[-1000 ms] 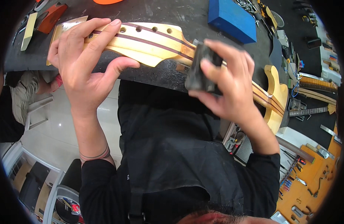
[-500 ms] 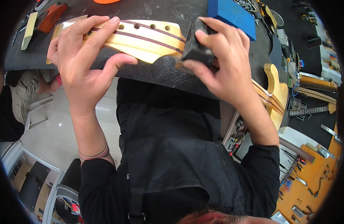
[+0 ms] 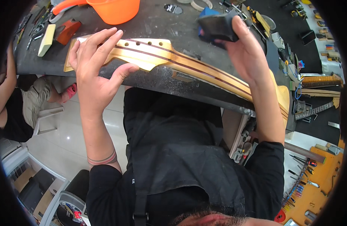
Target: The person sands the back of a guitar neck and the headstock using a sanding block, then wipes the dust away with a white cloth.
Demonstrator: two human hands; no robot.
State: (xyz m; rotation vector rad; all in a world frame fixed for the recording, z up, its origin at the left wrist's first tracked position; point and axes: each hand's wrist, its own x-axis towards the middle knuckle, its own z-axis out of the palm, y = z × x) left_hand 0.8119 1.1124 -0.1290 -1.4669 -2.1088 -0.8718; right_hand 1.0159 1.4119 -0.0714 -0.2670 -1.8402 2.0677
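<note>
Guitar neck (image 3: 173,62) under left hand (image 3: 96,71); black block (image 3: 216,28) in right hand (image 3: 245,52).

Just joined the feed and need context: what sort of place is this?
Most likely a guitar-making or repair workshop. The left hand steadies an unfinished guitar neck on a scuffed dark workbench, more guitar necks lie at right, and hand tools hang on an orange board.
</note>
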